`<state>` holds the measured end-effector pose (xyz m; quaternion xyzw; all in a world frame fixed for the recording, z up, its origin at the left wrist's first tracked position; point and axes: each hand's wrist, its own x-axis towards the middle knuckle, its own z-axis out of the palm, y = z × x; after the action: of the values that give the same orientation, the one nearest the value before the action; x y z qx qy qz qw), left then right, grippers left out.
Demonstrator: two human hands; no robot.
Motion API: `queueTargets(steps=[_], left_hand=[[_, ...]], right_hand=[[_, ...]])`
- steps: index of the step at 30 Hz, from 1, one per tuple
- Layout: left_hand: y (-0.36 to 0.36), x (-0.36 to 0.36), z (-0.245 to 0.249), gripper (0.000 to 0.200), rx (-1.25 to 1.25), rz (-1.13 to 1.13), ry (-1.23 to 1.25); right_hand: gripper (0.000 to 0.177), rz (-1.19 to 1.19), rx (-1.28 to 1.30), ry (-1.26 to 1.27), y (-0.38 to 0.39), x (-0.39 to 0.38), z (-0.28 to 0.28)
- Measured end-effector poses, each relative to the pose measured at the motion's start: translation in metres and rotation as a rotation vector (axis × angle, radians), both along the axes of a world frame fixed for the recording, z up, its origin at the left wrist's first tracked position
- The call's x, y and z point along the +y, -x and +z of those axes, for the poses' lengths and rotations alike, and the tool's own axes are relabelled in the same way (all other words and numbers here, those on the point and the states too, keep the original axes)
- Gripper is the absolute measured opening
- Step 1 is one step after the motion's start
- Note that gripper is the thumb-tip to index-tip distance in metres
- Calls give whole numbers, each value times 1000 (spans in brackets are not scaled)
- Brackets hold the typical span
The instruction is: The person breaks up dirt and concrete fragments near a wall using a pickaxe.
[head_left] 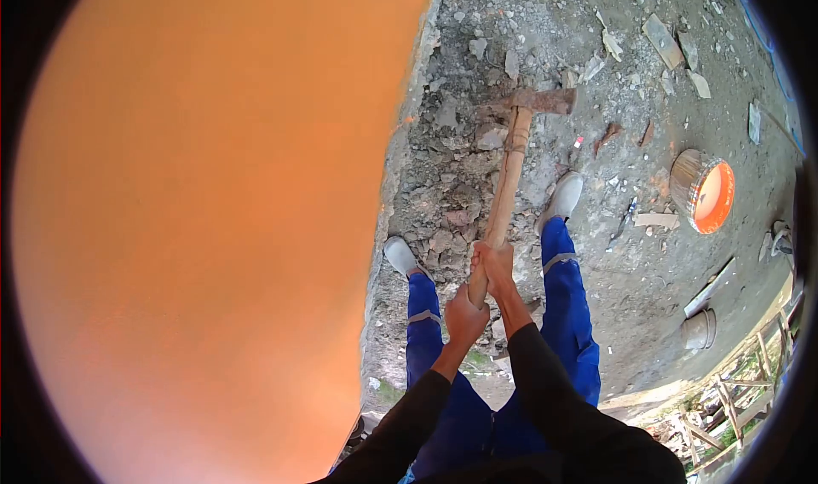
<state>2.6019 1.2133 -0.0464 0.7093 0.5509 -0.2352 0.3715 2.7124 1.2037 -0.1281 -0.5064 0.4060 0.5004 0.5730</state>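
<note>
Both my hands are wrapped around the wooden handle of a mattock [508, 177]. My left hand [466, 319] grips near the butt end, and my right hand [496, 265] is closed just above it. The rusty iron head [545, 101] lies far out from me, its broad blade pointing right and its other end low over the broken rubble [452, 190]. Some binding shows around the handle below the head. My feet in grey shoes [565, 196] stand apart on either side of the handle.
An orange wall [213, 228] rises close on my left, rubble along its base. To the right are a paint bucket [712, 196] with orange inside, a grey bucket [699, 330], board pieces [663, 41] and scattered stones. Wooden poles [730, 411] lie at lower right.
</note>
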Motion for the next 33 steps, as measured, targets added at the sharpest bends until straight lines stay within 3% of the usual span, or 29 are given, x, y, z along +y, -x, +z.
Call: queueTargets(steps=[3, 6, 13, 15, 17, 22, 24, 27, 30, 33], left_hand=[[24, -25, 27, 37, -10, -48, 63], [9, -27, 28, 36, -176, -103, 114], [-110, 42, -13, 35, -521, -195, 110], [-115, 70, -25, 35, -508, -199, 49], [-93, 90, -30, 35, -493, -206, -19], [28, 102, -36, 35, -67, 53, -71], [67, 83, -11, 33, 2, 79, -42], [95, 38, 48, 30, 128, 77, 5], [125, -4, 89, 27, 76, 120, 61], [116, -21, 98, 27, 36, 101, 128]], right_hand=[[13, -69, -7, 31, 26, -37, 30], [12, -121, -187, 99, 9, -54, 49], [9, -241, -557, 123, -121, 4, 45], [10, -210, -575, 82, -127, 35, 32], [9, -126, -541, 70, -108, 69, 12], [14, 192, -259, -26, 31, 118, -33], [13, 207, -224, -2, 83, 103, -27], [8, 170, 23, 4, 120, 46, 29], [18, 91, 44, 37, 151, -4, 69], [21, 56, -1, 93, 138, -31, 85]])
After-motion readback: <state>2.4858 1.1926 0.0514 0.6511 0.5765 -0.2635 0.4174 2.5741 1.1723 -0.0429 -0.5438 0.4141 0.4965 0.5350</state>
